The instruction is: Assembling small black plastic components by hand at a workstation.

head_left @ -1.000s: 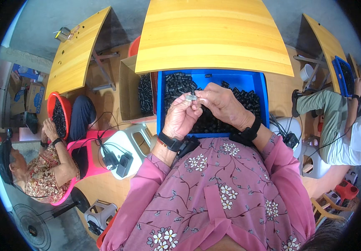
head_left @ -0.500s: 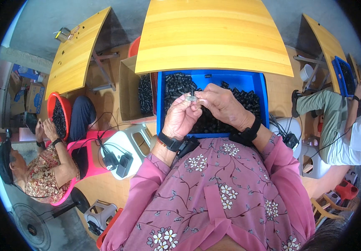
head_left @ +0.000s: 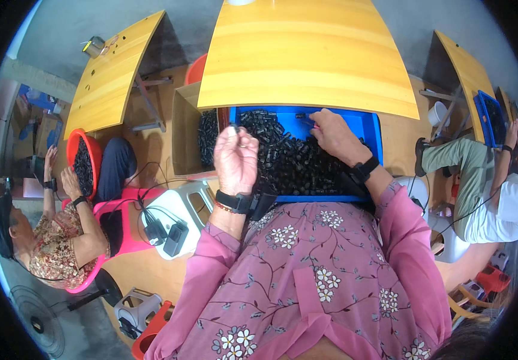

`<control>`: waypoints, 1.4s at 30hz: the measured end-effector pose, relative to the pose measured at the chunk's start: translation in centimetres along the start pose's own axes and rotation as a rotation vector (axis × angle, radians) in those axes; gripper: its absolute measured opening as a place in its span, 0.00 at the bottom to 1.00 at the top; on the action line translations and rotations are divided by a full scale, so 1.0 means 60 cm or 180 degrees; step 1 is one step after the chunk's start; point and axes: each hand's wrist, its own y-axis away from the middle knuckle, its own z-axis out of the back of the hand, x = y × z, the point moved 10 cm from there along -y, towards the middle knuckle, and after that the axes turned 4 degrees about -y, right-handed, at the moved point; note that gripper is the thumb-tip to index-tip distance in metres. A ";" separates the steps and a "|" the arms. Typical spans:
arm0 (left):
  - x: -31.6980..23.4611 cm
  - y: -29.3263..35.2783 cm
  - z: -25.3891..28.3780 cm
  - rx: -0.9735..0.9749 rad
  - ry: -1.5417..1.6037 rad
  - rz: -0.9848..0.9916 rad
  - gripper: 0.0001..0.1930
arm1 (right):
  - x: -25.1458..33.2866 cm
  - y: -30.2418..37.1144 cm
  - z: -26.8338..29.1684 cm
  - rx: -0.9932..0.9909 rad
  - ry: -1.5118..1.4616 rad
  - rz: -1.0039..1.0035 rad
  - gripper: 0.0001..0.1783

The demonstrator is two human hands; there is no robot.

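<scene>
My left hand [head_left: 236, 157] is raised over the left edge of the blue bin [head_left: 380, 139], its fingers closed in a pinch. A small dark bit shows at its fingertips, too small to name. My right hand [head_left: 338, 139] is over the far part of the bin, palm down, with thumb and fingers drawn together. Whatever those fingers hold, if anything, is hidden. Beside them, on the bare blue floor of the bin, lies a small black piece [head_left: 302, 117]. Short black cylindrical parts [head_left: 286, 156] are heaped in the bin.
A yellow wooden table [head_left: 307, 60] overhangs the bin's far edge. Left of the bin stands a cardboard box [head_left: 185, 129] holding more black parts. A white stool [head_left: 181, 210] carries black adapters and cables. Co-workers sit at both sides, one by a red basin [head_left: 98, 157].
My hands were together over the bin, handling a small piece. They have since parted: the left moved left, the right went right and farther into the bin.
</scene>
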 end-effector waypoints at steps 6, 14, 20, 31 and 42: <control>-0.096 -0.019 0.077 -0.0831 -0.0292 -0.0716 0.05 | -0.004 -0.024 -0.054 0.0537 0.0290 -0.0024 0.13; -0.133 -0.015 0.133 -0.1685 -0.0465 -0.1019 0.07 | -0.023 -0.047 -0.068 0.0660 0.0431 -0.0380 0.08; -0.138 0.000 0.096 -0.1730 -0.0931 -0.1203 0.13 | 0.003 -0.030 -0.027 0.0341 -0.0893 -0.0462 0.08; 0.074 0.046 -0.065 0.0441 -0.1852 0.0760 0.12 | 0.157 0.008 0.060 -0.0129 -0.1135 0.0705 0.10; 0.094 0.049 -0.060 0.0654 -0.1139 0.1046 0.04 | 0.087 0.016 0.027 -0.0269 -0.2630 -0.0463 0.13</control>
